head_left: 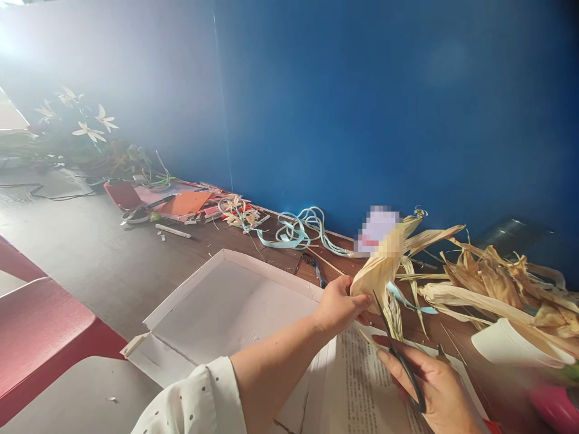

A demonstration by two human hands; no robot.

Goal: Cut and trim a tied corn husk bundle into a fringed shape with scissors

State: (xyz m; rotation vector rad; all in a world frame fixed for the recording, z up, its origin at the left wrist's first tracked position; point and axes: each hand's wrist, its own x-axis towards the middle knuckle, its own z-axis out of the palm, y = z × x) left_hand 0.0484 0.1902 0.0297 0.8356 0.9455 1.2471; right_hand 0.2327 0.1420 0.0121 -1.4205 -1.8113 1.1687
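My left hand (338, 306) pinches a pale dried corn husk (376, 269), which stands up and spreads away from the fingers. In my right hand (420, 377) is a pair of black-handled scissors (389, 328), its blades pointing up beside the husk's lower edge. Whether the blades touch the husk I cannot tell. Below both hands lies a printed page (357, 380), next to an opened white cardboard box (217, 307). More dried corn husks (493, 277) are heaped to the right.
A white paper cup (515, 343) lies tipped at the right. Near the blue wall (362, 120) are light-blue ribbon (294, 232), a second pair of scissors (312, 265) and paper scraps (185, 204). White flowers (90, 129) stand far left; a red chair (49, 337) is at lower left.
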